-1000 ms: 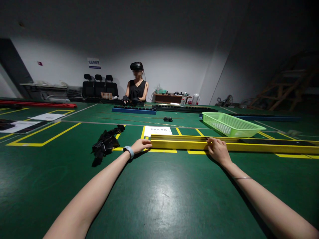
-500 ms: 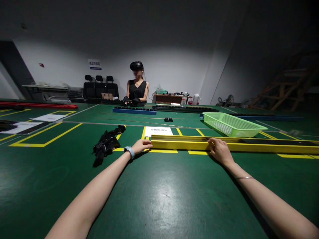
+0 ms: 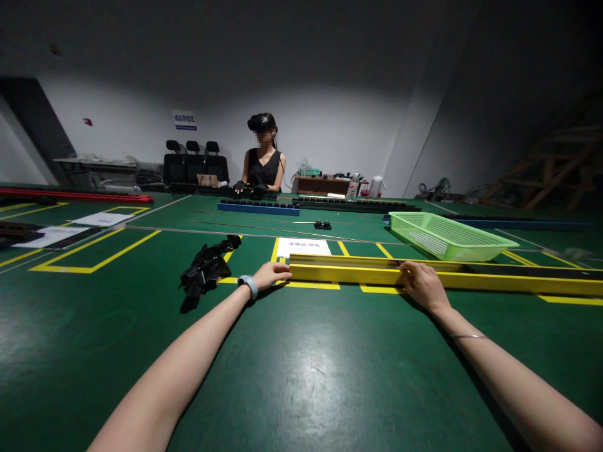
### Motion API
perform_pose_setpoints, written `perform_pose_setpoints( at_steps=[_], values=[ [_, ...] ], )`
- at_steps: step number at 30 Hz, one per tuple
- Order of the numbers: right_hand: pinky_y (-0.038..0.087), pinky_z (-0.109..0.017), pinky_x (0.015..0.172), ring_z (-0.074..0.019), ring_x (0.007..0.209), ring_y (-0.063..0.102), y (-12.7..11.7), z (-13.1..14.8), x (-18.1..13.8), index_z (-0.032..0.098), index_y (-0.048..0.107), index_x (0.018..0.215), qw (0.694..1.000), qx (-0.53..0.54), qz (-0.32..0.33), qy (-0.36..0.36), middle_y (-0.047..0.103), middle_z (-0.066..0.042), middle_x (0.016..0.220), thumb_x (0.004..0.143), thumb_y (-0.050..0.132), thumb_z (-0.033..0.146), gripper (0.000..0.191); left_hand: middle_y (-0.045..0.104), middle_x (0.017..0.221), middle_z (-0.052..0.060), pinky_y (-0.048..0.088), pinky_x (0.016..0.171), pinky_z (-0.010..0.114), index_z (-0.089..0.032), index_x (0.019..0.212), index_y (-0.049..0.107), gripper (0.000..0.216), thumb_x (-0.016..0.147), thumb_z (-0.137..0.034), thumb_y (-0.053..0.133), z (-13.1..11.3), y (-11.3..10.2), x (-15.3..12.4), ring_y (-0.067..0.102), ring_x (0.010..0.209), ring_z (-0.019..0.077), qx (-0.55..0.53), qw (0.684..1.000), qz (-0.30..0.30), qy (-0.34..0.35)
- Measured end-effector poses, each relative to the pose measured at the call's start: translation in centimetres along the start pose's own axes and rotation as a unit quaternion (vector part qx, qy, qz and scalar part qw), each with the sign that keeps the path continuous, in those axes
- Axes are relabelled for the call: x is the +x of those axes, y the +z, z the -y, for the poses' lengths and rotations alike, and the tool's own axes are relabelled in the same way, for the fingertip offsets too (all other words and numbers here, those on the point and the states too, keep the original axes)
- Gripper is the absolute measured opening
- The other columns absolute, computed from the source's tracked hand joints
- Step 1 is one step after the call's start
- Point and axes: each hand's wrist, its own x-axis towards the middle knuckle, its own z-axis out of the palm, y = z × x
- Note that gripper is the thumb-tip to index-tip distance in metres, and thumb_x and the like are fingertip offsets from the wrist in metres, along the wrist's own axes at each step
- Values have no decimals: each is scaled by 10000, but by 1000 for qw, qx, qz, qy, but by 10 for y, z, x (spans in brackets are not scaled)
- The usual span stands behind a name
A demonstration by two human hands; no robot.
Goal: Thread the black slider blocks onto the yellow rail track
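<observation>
A long yellow rail [image 3: 348,274], channel-shaped with a dark inside, lies across the table and runs out of view at the right. At its left end is my left hand [image 3: 271,275], thumb and fingers closed together on the rail's tip. My right hand [image 3: 423,285] grips the near wall further along, fingertips curled over the upper edge. Behind the rail's left end lies a white paper sign [image 3: 304,245] with printed characters. A crumpled black bundle [image 3: 206,270], perhaps gloves, rests left of my left hand.
A light green mesh basket [image 3: 447,237] stands behind the rail at right. Two small black parts [image 3: 323,225] and thin rods lie mid-table. Beyond are a blue rail [image 3: 258,209] and a co-worker [image 3: 264,166] in black gloves. Yellow tape marks the green table [image 3: 292,364].
The whole view has shifted slightly, so everything sits a little further right. Both hands keep their places on the yellow rail, with no clear movement of the rail against the table.
</observation>
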Motion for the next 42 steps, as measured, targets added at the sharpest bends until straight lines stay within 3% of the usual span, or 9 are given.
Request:
perform_pose_setpoints(
  at_steps=[11, 17, 26, 42],
  values=[
    [402, -349, 826, -218, 841, 540, 0, 4, 4, 186, 550, 980, 1000, -9, -17, 9, 606, -77, 879, 780, 481, 177, 212, 697, 911, 49, 425, 768, 237, -149, 939, 695, 366, 759, -439, 562, -2, 3, 1, 619, 842, 182, 86, 996, 5, 15],
    [355, -369, 882, -228, 974, 523, -12, 16, 6, 204, 575, 1028, 999, -37, 16, 17, 613, -76, 937, 788, 462, 130, 275, 674, 770, 16, 390, 670, 212, -162, 824, 695, 342, 763, -453, 526, -5, 4, 4, 572, 716, 147, 138, 990, 7, 25],
    [418, -378, 884, -247, 1015, 507, -4, 19, 10, 194, 578, 1122, 999, -8, 40, 17, 605, -97, 1022, 755, 476, 119, 389, 670, 735, 15, 398, 658, 217, -163, 894, 699, 375, 735, -462, 540, -6, 4, 5, 564, 689, 154, 102, 995, 10, -3],
    [408, -366, 902, -247, 1010, 502, -6, 16, 7, 190, 564, 1056, 999, -5, 37, 19, 586, -96, 1002, 724, 488, 133, 345, 657, 719, 15, 366, 618, 216, -158, 810, 691, 344, 762, -458, 529, -8, 4, 4, 550, 664, 144, 129, 992, 1, 11]
  ],
)
